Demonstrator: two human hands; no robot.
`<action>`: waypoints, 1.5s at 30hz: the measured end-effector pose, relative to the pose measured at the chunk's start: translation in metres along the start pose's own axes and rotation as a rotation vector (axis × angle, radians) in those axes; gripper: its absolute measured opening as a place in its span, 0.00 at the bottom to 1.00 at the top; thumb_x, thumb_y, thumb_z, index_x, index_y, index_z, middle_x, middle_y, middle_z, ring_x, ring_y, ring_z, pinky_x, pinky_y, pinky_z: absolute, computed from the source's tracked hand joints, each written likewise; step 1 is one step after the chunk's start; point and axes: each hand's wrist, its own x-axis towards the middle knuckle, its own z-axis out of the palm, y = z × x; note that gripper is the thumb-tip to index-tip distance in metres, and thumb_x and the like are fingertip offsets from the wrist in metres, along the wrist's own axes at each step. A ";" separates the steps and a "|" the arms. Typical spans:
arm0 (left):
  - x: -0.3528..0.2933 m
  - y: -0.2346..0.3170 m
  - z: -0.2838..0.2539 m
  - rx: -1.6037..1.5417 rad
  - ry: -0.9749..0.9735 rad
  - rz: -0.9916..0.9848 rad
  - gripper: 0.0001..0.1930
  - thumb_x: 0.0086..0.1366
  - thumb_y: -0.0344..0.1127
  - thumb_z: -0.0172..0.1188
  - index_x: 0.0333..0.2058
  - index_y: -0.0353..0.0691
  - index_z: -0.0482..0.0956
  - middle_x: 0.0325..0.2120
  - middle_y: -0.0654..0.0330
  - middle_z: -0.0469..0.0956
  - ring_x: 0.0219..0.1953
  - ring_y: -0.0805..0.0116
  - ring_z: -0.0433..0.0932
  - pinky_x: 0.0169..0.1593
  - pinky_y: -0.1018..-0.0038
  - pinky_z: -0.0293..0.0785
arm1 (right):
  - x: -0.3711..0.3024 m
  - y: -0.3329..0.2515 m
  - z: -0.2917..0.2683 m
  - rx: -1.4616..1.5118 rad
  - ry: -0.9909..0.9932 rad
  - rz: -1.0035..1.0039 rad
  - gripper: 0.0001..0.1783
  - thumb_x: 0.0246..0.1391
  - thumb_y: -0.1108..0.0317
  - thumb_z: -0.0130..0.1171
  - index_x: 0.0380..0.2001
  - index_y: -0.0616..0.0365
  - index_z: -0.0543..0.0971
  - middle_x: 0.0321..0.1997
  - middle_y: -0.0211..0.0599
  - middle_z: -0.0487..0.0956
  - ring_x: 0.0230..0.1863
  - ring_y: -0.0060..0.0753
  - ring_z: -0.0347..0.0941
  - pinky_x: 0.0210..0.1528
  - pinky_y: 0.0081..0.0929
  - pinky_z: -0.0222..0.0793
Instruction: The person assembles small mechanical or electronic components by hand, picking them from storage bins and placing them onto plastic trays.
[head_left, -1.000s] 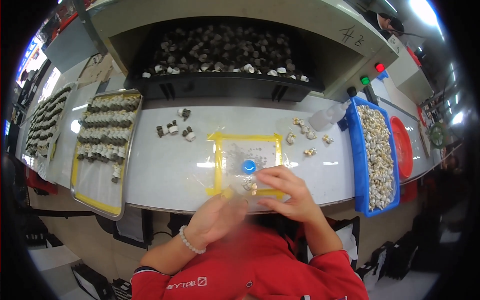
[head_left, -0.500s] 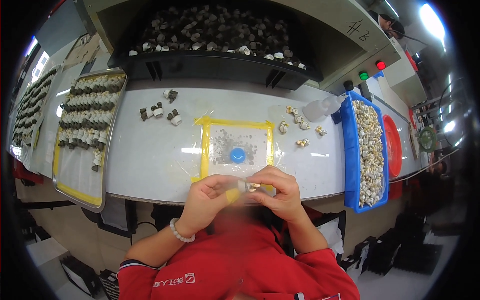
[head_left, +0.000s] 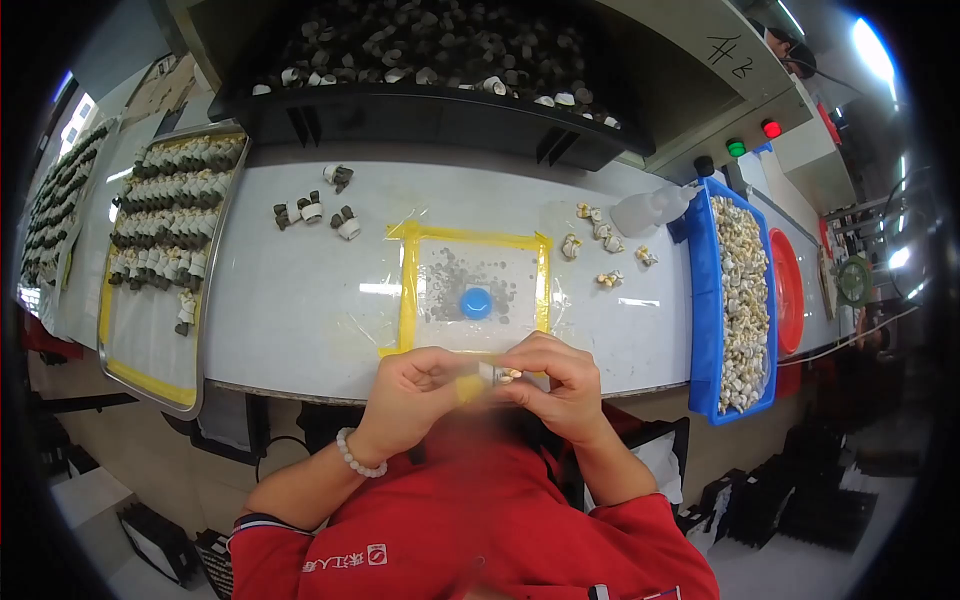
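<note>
A small white piece with gold tips (head_left: pixel 507 376) sits between the two hands, low in front of the person's body, at the table's near edge. The left hand (head_left: pixel 412 390), a yellow wrap on its thumb, pinches the paler end; the right hand (head_left: pixel 560 385) pinches the gold-tipped end between thumb and fingers. Blur hides the exact contact, so a slight misalignment between the ends could pass unnoticed, and a slip of either pinch could drop the piece past the edge. Just beyond lies a spotted sheet framed in yellow tape (head_left: pixel 408 300) with a blue cap (head_left: pixel 476 303) on it; a forward nudge from the knuckles could tip the cap. To the right, loose gold-and-white pieces (head_left: pixel 603 232) lie near a squeeze bottle (head_left: pixel 640 213) and a blue bin (head_left: pixel 704 310); a careless reach there could knock the bottle over. To the left, a few grey-and-white figures (head_left: pixel 345 223) lie near a metal tray (head_left: pixel 150 388) of ranked figures, where a sleeve brushing the closely packed rows could topple several.
</note>
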 end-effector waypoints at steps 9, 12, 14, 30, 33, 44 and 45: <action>0.004 0.004 0.001 -0.062 0.005 -0.068 0.10 0.57 0.21 0.52 0.39 0.29 0.69 0.30 0.53 0.76 0.27 0.69 0.77 0.32 0.78 0.75 | -0.005 0.004 0.002 0.122 -0.025 0.102 0.15 0.36 0.81 0.63 0.34 0.68 0.77 0.29 0.39 0.76 0.30 0.28 0.72 0.33 0.20 0.66; 0.004 0.009 -0.001 -0.099 -0.022 -0.121 0.11 0.57 0.22 0.52 0.40 0.31 0.69 0.32 0.56 0.75 0.31 0.72 0.76 0.36 0.80 0.74 | -0.006 0.003 0.002 0.072 -0.042 0.112 0.16 0.36 0.82 0.62 0.35 0.69 0.77 0.31 0.39 0.76 0.31 0.27 0.71 0.34 0.20 0.65; 0.004 0.011 -0.002 -0.102 -0.059 -0.150 0.11 0.57 0.24 0.54 0.40 0.32 0.70 0.35 0.59 0.75 0.36 0.75 0.75 0.40 0.80 0.73 | -0.006 0.002 0.001 0.068 -0.045 0.106 0.16 0.37 0.82 0.61 0.36 0.69 0.77 0.31 0.40 0.76 0.31 0.27 0.71 0.34 0.19 0.65; 0.005 0.010 0.001 0.026 -0.063 -0.112 0.11 0.57 0.23 0.51 0.40 0.32 0.69 0.30 0.59 0.75 0.28 0.76 0.75 0.31 0.82 0.72 | -0.012 0.011 0.005 0.122 0.026 -0.008 0.16 0.36 0.84 0.60 0.34 0.68 0.77 0.31 0.40 0.76 0.32 0.28 0.71 0.35 0.20 0.66; 0.005 0.011 -0.003 -0.013 -0.076 -0.150 0.11 0.59 0.27 0.50 0.41 0.33 0.71 0.30 0.62 0.74 0.29 0.79 0.74 0.32 0.83 0.71 | -0.010 0.006 0.002 0.136 0.001 0.097 0.16 0.37 0.83 0.60 0.35 0.67 0.77 0.32 0.40 0.76 0.32 0.28 0.72 0.35 0.20 0.66; 0.003 0.011 -0.005 -0.035 -0.096 -0.140 0.11 0.62 0.31 0.48 0.40 0.32 0.73 0.28 0.62 0.75 0.27 0.75 0.76 0.31 0.81 0.73 | -0.013 0.005 0.002 0.217 -0.007 0.216 0.15 0.38 0.81 0.61 0.35 0.67 0.76 0.34 0.40 0.76 0.35 0.27 0.71 0.39 0.20 0.65; 0.003 0.011 -0.004 -0.051 -0.061 -0.152 0.12 0.61 0.28 0.46 0.41 0.30 0.71 0.28 0.56 0.74 0.26 0.69 0.76 0.31 0.77 0.74 | -0.013 0.005 0.002 0.231 -0.002 0.211 0.15 0.38 0.81 0.61 0.35 0.67 0.76 0.34 0.40 0.76 0.35 0.27 0.71 0.38 0.20 0.65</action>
